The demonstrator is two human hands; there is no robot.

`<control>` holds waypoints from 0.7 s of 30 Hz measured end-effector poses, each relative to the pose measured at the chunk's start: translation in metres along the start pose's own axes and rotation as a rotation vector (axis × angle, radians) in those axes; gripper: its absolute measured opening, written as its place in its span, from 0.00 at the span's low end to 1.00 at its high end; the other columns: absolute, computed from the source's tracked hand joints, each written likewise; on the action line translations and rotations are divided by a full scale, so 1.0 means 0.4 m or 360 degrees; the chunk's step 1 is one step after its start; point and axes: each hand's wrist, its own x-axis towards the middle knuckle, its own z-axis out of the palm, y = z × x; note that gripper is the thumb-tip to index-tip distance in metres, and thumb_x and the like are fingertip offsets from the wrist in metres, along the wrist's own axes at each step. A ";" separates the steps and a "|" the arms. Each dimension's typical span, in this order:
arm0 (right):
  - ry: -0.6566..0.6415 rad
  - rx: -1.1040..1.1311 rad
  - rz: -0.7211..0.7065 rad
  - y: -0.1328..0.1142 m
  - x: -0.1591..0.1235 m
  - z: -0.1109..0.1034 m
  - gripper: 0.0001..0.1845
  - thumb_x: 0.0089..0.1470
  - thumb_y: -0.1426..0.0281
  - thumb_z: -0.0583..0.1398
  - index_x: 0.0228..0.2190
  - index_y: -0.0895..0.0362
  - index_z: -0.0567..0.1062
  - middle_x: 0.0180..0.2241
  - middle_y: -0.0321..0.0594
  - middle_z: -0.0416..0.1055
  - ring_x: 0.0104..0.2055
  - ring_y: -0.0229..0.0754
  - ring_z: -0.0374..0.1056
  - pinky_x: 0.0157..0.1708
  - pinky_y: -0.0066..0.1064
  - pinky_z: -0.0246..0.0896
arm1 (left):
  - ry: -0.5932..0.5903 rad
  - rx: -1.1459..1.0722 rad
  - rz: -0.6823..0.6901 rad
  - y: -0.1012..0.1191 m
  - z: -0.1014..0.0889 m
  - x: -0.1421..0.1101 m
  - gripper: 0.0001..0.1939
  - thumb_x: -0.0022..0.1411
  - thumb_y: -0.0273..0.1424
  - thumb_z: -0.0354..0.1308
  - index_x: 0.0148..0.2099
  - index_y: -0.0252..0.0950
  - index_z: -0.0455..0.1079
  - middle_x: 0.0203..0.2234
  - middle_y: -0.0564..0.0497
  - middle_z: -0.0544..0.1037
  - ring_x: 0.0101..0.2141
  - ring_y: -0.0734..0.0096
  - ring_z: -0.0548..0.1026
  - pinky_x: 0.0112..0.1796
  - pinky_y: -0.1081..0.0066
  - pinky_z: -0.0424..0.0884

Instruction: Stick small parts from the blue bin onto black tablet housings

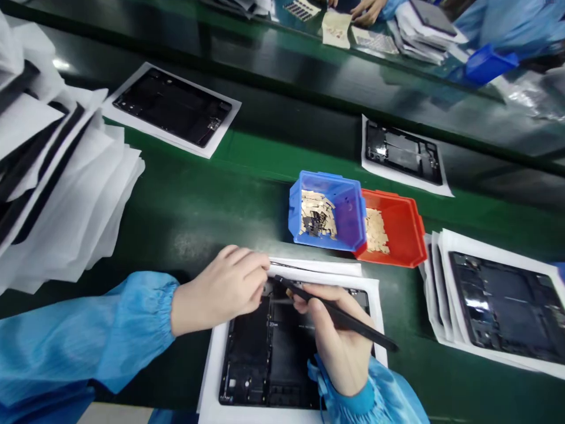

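Note:
My right hand [339, 335] grips a pair of black tweezers [353, 323], with their tip pointing left over the top edge of an opened tablet housing [289, 347]. The housing is black and lies on white sheets [212, 377] in front of me. My left hand [225, 288] is closed above the housing's upper left corner, fingertips pressed together. From those fingertips a thin dark strip [286, 265] runs right, over a white paper edge. Whether the fingers pinch this strip is hidden. The tweezers' tip is close to the left fingers.
Beyond the hands stand a blue bin [348, 215] and a red bin [401, 229] holding small pale pieces. Stacked white sheets [101, 206] rise at left. Other tablet housings lie at back left [172, 106], back right [404, 153] and right [507, 306]. A co-worker's hands [368, 10] show across the bench.

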 end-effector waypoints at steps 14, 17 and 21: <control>-0.0306 0.0015 0.0379 0.038 0.049 0.037 0.07 0.49 0.71 0.59 0.24 0.55 0.63 0.21 0.35 0.71 0.23 0.40 0.70 0.24 0.28 0.62 | -0.0051 -0.0705 -0.0375 -0.049 0.020 -0.088 0.05 0.60 0.21 0.51 0.34 0.36 0.62 0.40 0.53 0.68 0.42 0.74 0.65 0.45 0.71 0.61; -0.0326 0.0002 0.0473 0.029 0.056 0.038 0.08 0.49 0.70 0.59 0.24 0.55 0.63 0.22 0.36 0.71 0.24 0.40 0.70 0.25 0.29 0.63 | -0.0060 -0.0712 -0.0378 -0.050 0.019 -0.086 0.05 0.60 0.21 0.51 0.34 0.36 0.62 0.40 0.53 0.68 0.41 0.74 0.65 0.45 0.71 0.61; -0.0306 -0.0035 0.0569 0.021 0.057 0.043 0.09 0.49 0.69 0.59 0.23 0.55 0.63 0.22 0.36 0.71 0.25 0.40 0.69 0.26 0.30 0.64 | -0.0067 -0.0698 -0.0383 -0.052 0.020 -0.089 0.06 0.60 0.21 0.51 0.34 0.36 0.62 0.40 0.53 0.68 0.41 0.74 0.65 0.44 0.71 0.61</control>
